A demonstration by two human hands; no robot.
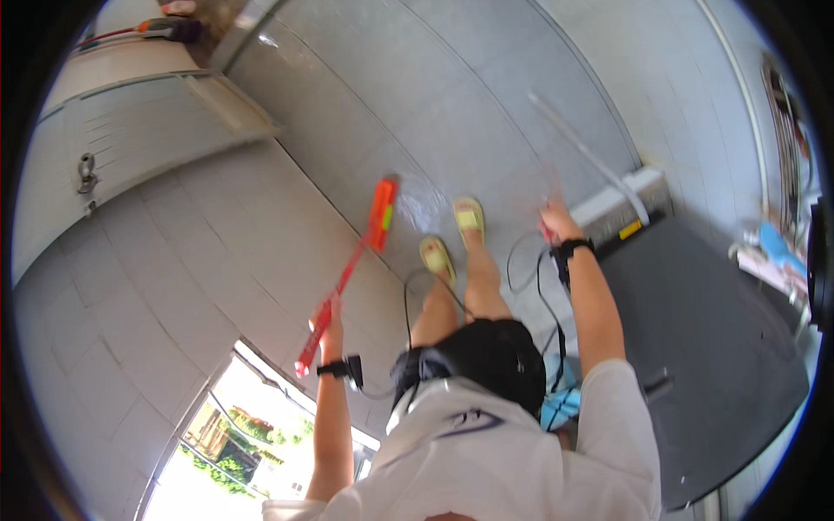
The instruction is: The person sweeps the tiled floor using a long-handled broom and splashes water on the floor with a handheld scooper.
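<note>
My left hand (pixel 327 321), at the left by the tiled wall, is closed round the red handle of a long tool with a flat orange head (pixel 382 215) and a yellow-green patch. That head hangs over the grey floor, to the left of my feet; whether it touches the floor I cannot tell. On the right, my right hand (pixel 559 221) is closed beside the dark-topped appliance (pixel 695 321). Something thin and reddish, blurred by motion, shows at its fingers; its kind cannot be made out. A shiny clear patch (pixel 423 201) lies on the floor between tool and sandals.
A white pipe (pixel 591 152) slants across to the appliance's panel. The white door (pixel 148 148) juts out at upper left, and a barred window (pixel 252 434) is at lower left. Thin black cables (pixel 556 317) hang from my wrist straps. Yellow sandals (pixel 469 217) are on my feet.
</note>
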